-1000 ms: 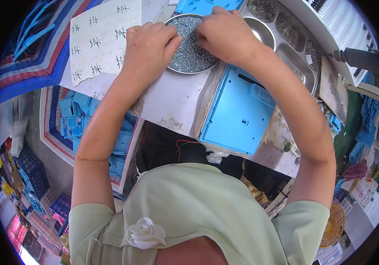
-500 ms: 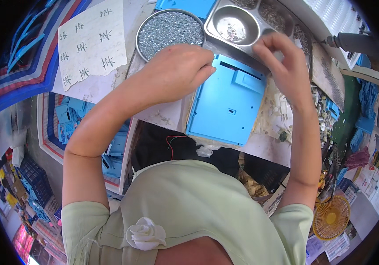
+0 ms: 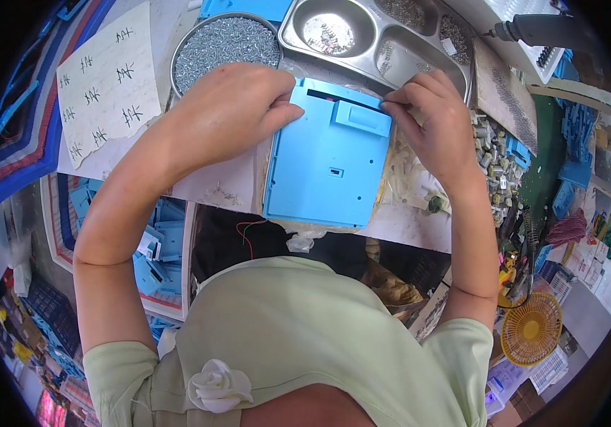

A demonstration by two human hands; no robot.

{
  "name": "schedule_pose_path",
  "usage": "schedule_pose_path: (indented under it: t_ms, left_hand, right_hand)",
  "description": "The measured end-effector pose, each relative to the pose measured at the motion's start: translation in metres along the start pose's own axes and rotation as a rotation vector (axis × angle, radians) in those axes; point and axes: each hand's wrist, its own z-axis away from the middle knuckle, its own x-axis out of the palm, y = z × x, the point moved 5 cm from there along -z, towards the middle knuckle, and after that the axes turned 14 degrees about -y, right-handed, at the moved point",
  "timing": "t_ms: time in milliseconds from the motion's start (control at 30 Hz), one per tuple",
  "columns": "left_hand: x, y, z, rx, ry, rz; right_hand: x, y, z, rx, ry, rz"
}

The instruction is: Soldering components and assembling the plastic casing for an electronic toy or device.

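A flat light-blue plastic casing (image 3: 316, 167) lies on the bench before me, with a long slot along its far edge, a raised block near the far right and small holes. My left hand (image 3: 256, 99) is closed at the casing's far left corner, thumb and fingers pinched together. At the far right corner, my right hand (image 3: 430, 121) also pinches, fingertips touching the casing or just above it. Whatever either pinch holds is too small or hidden to make out. Beyond my left hand stands a round metal dish (image 3: 227, 53) full of small silvery screws.
A steel compartment tray (image 3: 362, 35) with small metal parts sits at the back. At the right are a power screwdriver (image 3: 544, 30), loose small parts (image 3: 494, 160) and a yellow basket (image 3: 531, 329). Handwritten paper (image 3: 110, 85) lies left; below it a bin holds blue casings (image 3: 167, 249).
My right hand has come down from beside the steel tray to the casing's far right corner. My left hand stays at the far left corner. The whole view has shifted slightly.
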Motion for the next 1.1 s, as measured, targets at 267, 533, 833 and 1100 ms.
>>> schedule_pose_path:
  t_ms: [267, 533, 833, 1100]
  left_hand:
    - [0.010, 0.045, 0.016, 0.246, 0.337, 0.070]
    - [0.055, 0.077, -0.021, 0.350, 0.356, -0.225]
    - [0.050, 0.075, -0.013, 0.255, 0.341, -0.187]
    - [-0.005, -0.053, 0.035, -0.367, 0.518, -0.421]
  right_hand:
    - [0.001, 0.018, -0.005, -0.012, -0.074, -0.167]
    - [0.008, 0.001, 0.058, 0.230, 0.283, -0.547]
    - [0.032, -0.040, 0.098, 0.191, 0.353, -0.554]
    - [0.056, -0.059, 0.094, 0.148, 0.370, -0.401]
